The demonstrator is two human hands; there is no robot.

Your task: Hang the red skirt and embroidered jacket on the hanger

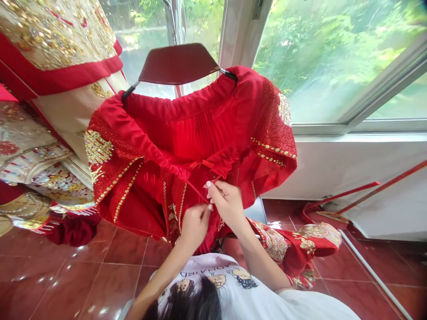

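A red skirt (213, 124) with a gathered waistband, gold beading and sequined panels hangs with its waist held wide by a clip hanger (180, 64). Thin red drawstrings (196, 189) come out of the front of the waistband, below a small red bow (201, 164). My left hand (195, 224) is closed, its fingertips pinching a drawstring just under the waistband. Close beside it, my right hand (227, 202) pinches drawstring too, thumb and forefinger together. The fingertips of both hands nearly meet; exactly which strand each one grips is partly hidden.
Embroidered cream and red garments (63, 66) hang close on the left. Red and gold embroidered cloth (287, 244) lies at the right, beyond my right forearm. A red-handled dustpan (312, 212) and a white pole (373, 271) are farther right. Windows (333, 62) stand behind the skirt.
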